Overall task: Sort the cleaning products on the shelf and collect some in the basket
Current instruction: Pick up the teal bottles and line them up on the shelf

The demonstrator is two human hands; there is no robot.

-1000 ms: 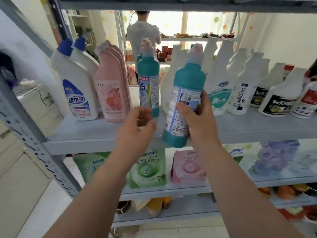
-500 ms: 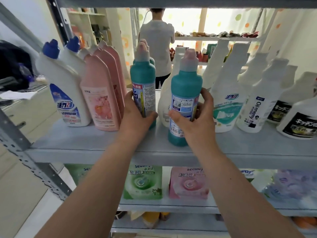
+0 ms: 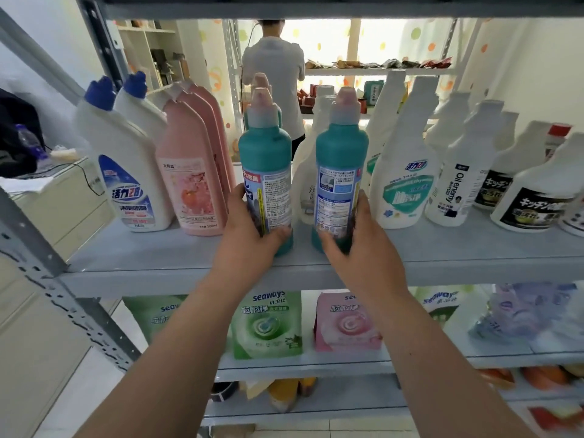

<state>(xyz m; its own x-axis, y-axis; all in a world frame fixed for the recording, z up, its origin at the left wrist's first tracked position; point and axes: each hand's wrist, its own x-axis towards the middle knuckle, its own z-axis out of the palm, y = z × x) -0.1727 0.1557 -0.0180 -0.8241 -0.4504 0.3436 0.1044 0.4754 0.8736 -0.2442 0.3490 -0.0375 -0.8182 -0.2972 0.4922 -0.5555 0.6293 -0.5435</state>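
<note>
In the head view, the teal bottle [image 3: 343, 162] that a second ago hung lifted in front of the grey shelf [image 3: 158, 257] now appears set down on it, two places right of the pink bottle [image 3: 192, 184] and just beside the twin teal bottle [image 3: 267, 159]. The right grip [image 3: 357, 245], somewhat blurred, wraps its lower body. The left grip [image 3: 249, 229] clasps the twin's base. By my judgement like now stands with like. Both bottles are capped and opaque, so their contents are hidden. No basket shows.

White bottle [image 3: 455, 191] reads "Oil enemy"; green pouch [image 3: 267, 324] reads "seaways".
</note>
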